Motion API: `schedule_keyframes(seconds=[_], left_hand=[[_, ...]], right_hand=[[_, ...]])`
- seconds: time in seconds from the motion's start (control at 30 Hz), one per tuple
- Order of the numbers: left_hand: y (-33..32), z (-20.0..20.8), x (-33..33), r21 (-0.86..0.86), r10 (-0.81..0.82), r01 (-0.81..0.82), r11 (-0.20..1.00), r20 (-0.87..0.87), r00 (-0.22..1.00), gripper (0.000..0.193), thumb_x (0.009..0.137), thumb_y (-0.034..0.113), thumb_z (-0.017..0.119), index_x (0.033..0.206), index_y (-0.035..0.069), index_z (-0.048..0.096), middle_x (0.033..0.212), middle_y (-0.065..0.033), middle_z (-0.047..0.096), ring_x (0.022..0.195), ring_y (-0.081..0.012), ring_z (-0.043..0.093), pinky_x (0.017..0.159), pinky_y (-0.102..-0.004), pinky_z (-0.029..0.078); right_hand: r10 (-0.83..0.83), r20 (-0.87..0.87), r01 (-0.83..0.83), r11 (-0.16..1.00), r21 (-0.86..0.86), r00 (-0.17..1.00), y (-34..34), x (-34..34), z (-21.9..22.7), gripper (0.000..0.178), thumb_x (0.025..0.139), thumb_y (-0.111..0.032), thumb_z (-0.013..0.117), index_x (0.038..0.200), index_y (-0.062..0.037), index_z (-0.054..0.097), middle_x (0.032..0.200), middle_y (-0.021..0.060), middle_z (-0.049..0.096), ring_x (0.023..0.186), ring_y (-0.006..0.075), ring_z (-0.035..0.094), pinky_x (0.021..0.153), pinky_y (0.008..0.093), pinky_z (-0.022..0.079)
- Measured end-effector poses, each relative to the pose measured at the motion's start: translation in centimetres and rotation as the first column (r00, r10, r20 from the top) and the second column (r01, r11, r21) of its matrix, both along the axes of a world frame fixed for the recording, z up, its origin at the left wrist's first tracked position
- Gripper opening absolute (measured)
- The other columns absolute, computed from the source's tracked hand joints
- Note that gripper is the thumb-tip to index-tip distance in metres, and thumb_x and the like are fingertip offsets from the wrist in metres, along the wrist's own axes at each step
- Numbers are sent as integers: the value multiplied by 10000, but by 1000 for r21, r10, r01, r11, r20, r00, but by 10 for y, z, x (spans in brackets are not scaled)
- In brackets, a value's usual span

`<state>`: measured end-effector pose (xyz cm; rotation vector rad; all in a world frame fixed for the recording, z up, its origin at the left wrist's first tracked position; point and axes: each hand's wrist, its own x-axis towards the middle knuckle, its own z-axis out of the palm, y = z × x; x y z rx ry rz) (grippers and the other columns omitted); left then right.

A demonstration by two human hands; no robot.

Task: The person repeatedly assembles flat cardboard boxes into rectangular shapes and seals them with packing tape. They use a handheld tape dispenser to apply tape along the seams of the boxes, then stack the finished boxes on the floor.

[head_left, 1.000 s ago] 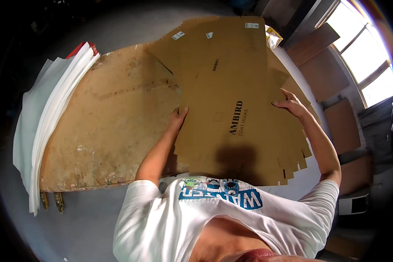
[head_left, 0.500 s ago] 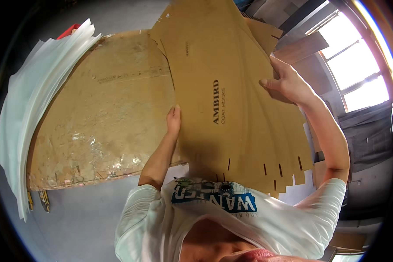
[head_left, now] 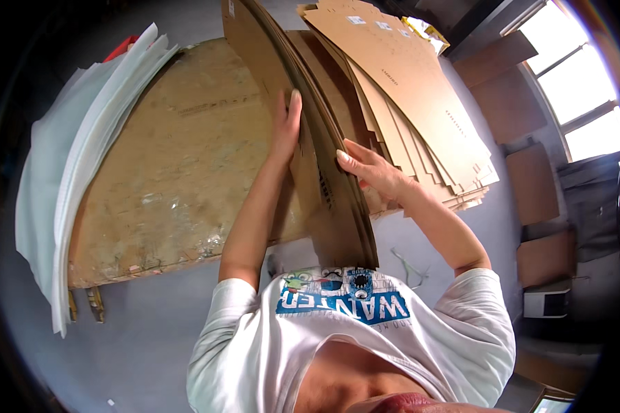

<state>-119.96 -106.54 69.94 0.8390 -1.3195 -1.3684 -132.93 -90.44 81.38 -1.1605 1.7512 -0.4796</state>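
A bundle of flat brown cardboard sheets (head_left: 331, 158) stands on its long edge between my hands, its near end close to my shirt. My left hand (head_left: 287, 131) presses against the bundle's left face, fingers pointing up and away. On the other side, my right hand (head_left: 375, 168) holds the right face and upper edge, its thumb near the edge. The two hands squeeze the sheets together from both sides. Beneath lies a table (head_left: 165, 158) covered with worn cardboard and scraps of clear tape. Where the sheets' lower edges touch it is hidden.
To the right, a fanned stack of slotted cardboard blanks (head_left: 406, 89) lies on the table, with a yellow-and-white package (head_left: 427, 34) at its far end. White foam sheets (head_left: 83, 138) hang over the left edge. Cardboard panels (head_left: 534, 182) lean by the window (head_left: 572, 76).
The cardboard, broad and tilted across my front before, now stands edge-up in a narrow bundle. My right hand moved left and inward, my left hand farther away. The stack on the right is now uncovered.
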Motion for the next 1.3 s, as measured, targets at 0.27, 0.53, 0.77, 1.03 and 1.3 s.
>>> schedule_keyframes(seconds=[0.27,0.53,0.77,1.03,1.3], left_hand=[[-91,23,-13,69,88,-110,991,262,961,723,809,378,657,1297,-93,406,1228,-234,563,1093,-336,583,912,-420,477],[-43,5,-17,459,-156,228,859,-188,970,781,946,677,310,1397,42,371,1439,-143,361,1334,-309,338,932,-670,360],[-60,-78,4,586,-35,151,796,-205,978,747,972,576,404,1415,-23,346,1409,-232,416,1097,-315,545,830,-542,477],[-35,-201,33,687,-39,176,705,-211,977,559,888,559,604,982,9,574,804,-80,562,711,-192,569,568,-343,492],[74,-243,2,520,-88,679,518,-758,647,579,903,674,419,993,109,514,914,-49,521,822,-182,490,706,-353,422]], right_hand=[[-73,245,142,951,-273,967,-77,-5,8,840,843,-720,501,1419,-113,434,1074,61,561,865,136,521,697,276,442],[-50,-423,-50,974,-221,905,-179,-7,-28,1149,559,-700,757,1300,96,385,1159,259,611,1096,332,616,913,368,503],[39,-664,-129,988,-87,747,-232,-18,-34,811,623,-324,808,1229,67,437,1128,217,640,1081,305,634,859,375,534],[177,-362,-315,874,-370,915,-96,-96,-35,824,721,-220,745,1356,102,330,1162,279,581,1115,320,562,969,382,439],[202,-295,-227,973,-53,934,126,-71,54,640,750,-63,705,1298,28,389,999,232,639,868,339,658,736,385,515]])
